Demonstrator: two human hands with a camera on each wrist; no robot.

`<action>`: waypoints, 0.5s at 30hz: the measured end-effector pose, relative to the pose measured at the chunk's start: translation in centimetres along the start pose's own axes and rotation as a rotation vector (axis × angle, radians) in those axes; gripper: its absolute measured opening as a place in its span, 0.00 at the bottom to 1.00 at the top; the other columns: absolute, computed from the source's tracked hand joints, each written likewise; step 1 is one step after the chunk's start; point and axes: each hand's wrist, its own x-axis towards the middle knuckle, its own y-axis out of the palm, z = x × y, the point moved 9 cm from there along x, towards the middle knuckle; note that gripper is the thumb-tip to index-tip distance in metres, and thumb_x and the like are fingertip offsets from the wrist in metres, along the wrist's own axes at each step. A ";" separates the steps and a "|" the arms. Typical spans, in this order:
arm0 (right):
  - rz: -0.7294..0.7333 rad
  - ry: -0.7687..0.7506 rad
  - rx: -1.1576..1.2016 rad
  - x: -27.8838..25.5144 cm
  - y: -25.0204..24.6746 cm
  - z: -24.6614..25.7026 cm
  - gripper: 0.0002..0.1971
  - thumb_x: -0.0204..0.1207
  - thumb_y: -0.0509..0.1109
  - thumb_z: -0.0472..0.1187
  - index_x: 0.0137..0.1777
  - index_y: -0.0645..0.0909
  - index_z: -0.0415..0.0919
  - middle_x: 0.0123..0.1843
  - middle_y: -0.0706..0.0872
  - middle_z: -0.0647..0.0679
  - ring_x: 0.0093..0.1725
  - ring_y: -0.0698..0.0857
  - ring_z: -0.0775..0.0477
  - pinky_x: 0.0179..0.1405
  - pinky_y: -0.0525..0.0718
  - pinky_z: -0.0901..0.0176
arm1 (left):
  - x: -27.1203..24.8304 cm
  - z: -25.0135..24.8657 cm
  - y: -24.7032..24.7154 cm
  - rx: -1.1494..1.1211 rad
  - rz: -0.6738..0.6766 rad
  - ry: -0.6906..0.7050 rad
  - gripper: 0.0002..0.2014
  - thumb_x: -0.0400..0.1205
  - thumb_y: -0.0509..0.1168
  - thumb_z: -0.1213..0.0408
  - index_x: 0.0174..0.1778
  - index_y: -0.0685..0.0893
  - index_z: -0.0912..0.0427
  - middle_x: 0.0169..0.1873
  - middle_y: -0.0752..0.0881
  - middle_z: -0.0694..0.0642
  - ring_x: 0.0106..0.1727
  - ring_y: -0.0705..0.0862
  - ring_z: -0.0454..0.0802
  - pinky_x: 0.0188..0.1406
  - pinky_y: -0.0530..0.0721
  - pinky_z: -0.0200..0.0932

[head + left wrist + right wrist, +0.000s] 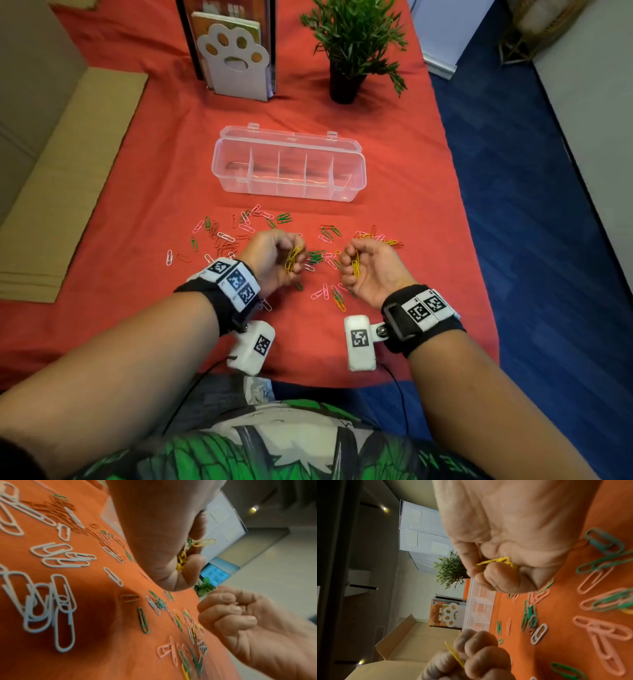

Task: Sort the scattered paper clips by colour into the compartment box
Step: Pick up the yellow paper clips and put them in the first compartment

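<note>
Both hands hover palms-in just above the red cloth, in front of the clear compartment box (pixel 219 171), which stands open with its compartments showing no clips. My left hand (pixel 286 251) grips a bunch of yellow paper clips (pixel 294 257), also visible between its curled fingers as yellow clips (pixel 183 559). My right hand (pixel 349 262) holds another bunch of yellow clips (pixel 356 266), seen up close as yellow clips (pixel 496 561). Scattered paper clips (pixel 246 226) in pink, green, white, red and yellow lie around and under both hands.
A potted plant (pixel 346 78) and a paw-shaped book stand (pixel 236 61) stand behind the box. Flat cardboard (pixel 68 178) lies along the cloth's left side. The table edge drops to blue floor (pixel 531 205) on the right.
</note>
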 end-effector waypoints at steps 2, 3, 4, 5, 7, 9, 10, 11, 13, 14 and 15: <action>-0.039 -0.002 -0.007 0.5 0.6 0.0 0.11 0.79 0.56 0.39 0.37 0.77 0.41 0.28 0.80 0.48 0.23 0.77 0.54 0.19 0.74 0.67 | -0.5 -0.7 -0.9 -0.081 -0.002 -0.014 0.12 0.63 0.52 0.64 0.33 0.80 0.62 0.26 0.80 0.56 0.22 0.77 0.49 0.23 0.75 0.33; -0.065 -0.012 -0.018 0.8 0.8 0.1 0.11 0.79 0.57 0.36 0.41 0.80 0.38 0.31 0.81 0.47 0.26 0.79 0.53 0.21 0.78 0.66 | -0.6 -0.9 -1.6 -0.116 -0.027 -0.027 0.14 0.67 0.52 0.65 0.37 0.82 0.63 0.28 0.83 0.57 0.24 0.80 0.49 0.24 0.80 0.35; -0.095 -0.020 -0.033 1.0 0.9 0.2 0.11 0.80 0.56 0.34 0.45 0.81 0.36 0.33 0.82 0.45 0.29 0.79 0.52 0.24 0.80 0.66 | -0.7 -1.3 -2.2 -0.145 -0.059 -0.035 0.15 0.71 0.52 0.66 0.41 0.83 0.64 0.31 0.84 0.57 0.26 0.82 0.49 0.26 0.83 0.36; -0.127 -0.024 -0.055 1.3 0.8 0.4 0.11 0.80 0.55 0.32 0.47 0.81 0.34 0.35 0.81 0.44 0.31 0.79 0.52 0.26 0.81 0.65 | -0.8 -1.7 -2.9 -0.162 -0.094 -0.040 0.15 0.75 0.51 0.67 0.44 0.83 0.65 0.33 0.84 0.58 0.29 0.84 0.50 0.28 0.85 0.37; -0.160 -0.027 -0.111 1.6 1.0 0.7 0.15 0.80 0.51 0.27 0.49 0.80 0.34 0.39 0.81 0.43 0.34 0.79 0.51 0.29 0.83 0.65 | -1.0 -3.0 -4.2 -0.168 -0.158 -0.035 0.15 0.78 0.50 0.67 0.45 0.81 0.66 0.37 0.82 0.59 0.33 0.83 0.51 0.29 0.86 0.38; -0.164 -0.058 -0.174 2.0 1.7 1.4 0.19 0.79 0.46 0.23 0.51 0.80 0.33 0.41 0.80 0.42 0.37 0.80 0.50 0.29 0.84 0.65 | -1.3 -5.3 -5.4 -0.162 -0.216 0.004 0.13 0.80 0.49 0.67 0.43 0.79 0.65 0.37 0.81 0.59 0.36 0.81 0.52 0.28 0.85 0.37; -0.170 -0.084 -0.211 2.1 2.2 2.0 0.21 0.78 0.44 0.21 0.51 0.79 0.33 0.42 0.80 0.41 0.37 0.80 0.50 0.29 0.85 0.66 | -1.4 -7.0 -6.0 -0.163 -0.242 0.043 0.12 0.80 0.48 0.67 0.42 0.78 0.64 0.36 0.80 0.58 0.36 0.80 0.51 0.27 0.84 0.36; -0.180 -0.113 -0.251 2.3 2.7 2.6 0.22 0.77 0.43 0.20 0.52 0.79 0.32 0.42 0.79 0.40 0.38 0.81 0.49 0.28 0.85 0.67 | -1.5 -8.7 -6.5 -0.173 -0.258 0.086 0.11 0.79 0.49 0.67 0.39 0.76 0.63 0.35 0.78 0.57 0.35 0.78 0.51 0.27 0.84 0.36; -0.208 -0.169 -0.314 2.5 3.9 3.8 0.21 0.76 0.44 0.18 0.56 0.78 0.28 0.42 0.80 0.39 0.37 0.82 0.48 0.27 0.86 0.68 | -1.4 -12.0 -7.2 -0.199 -0.281 0.160 0.09 0.78 0.50 0.66 0.36 0.74 0.59 0.34 0.74 0.56 0.34 0.75 0.50 0.32 0.84 0.39; -0.215 -0.192 -0.327 2.6 4.5 4.3 0.21 0.77 0.45 0.18 0.58 0.77 0.26 0.41 0.80 0.39 0.37 0.83 0.48 0.27 0.86 0.67 | -1.4 -13.4 -7.5 -0.212 -0.300 0.187 0.09 0.77 0.51 0.66 0.34 0.74 0.57 0.34 0.72 0.55 0.34 0.74 0.49 0.41 0.84 0.41; -0.217 -0.210 -0.327 2.8 5.1 4.7 0.19 0.78 0.46 0.18 0.58 0.77 0.26 0.41 0.80 0.39 0.36 0.83 0.47 0.27 0.86 0.67 | -1.4 -14.6 -7.9 -0.225 -0.327 0.215 0.08 0.77 0.52 0.67 0.33 0.73 0.56 0.34 0.70 0.54 0.34 0.72 0.49 0.52 0.81 0.45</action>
